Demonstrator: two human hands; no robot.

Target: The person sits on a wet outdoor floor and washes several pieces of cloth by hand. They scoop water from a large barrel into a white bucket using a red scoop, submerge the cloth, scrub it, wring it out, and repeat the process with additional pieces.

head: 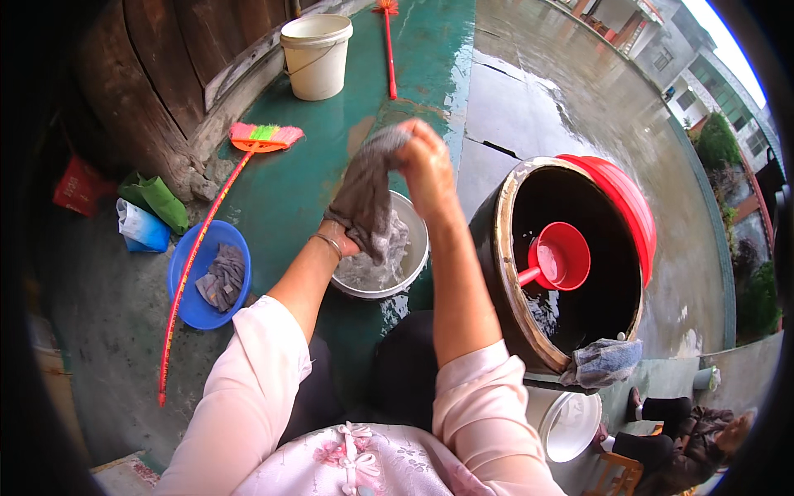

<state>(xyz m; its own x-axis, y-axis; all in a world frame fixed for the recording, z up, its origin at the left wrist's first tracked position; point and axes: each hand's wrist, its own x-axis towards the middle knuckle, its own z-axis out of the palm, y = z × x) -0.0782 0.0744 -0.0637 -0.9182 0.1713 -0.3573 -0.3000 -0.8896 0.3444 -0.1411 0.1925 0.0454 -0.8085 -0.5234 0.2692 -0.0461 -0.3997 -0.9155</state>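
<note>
A wet grey-brown cloth (366, 186) is stretched between my hands over a white bucket (423, 248) of water. My right hand (428, 164) is raised and closed on the cloth's upper end. Lower and to the left, my left hand (341, 239), with a bracelet at the wrist, is partly behind the cloth; its grip is mostly hidden, though the cloth lies against it. Water looks blurred below the cloth. Another grey cloth (222, 276) lies in a blue basin (248, 279) on the left.
At right stands a large dark vat (505, 248) with a red dipper (570, 254) and a rag (605, 363) on its rim. A broom (205, 229) leans across the blue basin. A white pail (316, 68) stands beyond. A seated person (688, 440) is at lower right.
</note>
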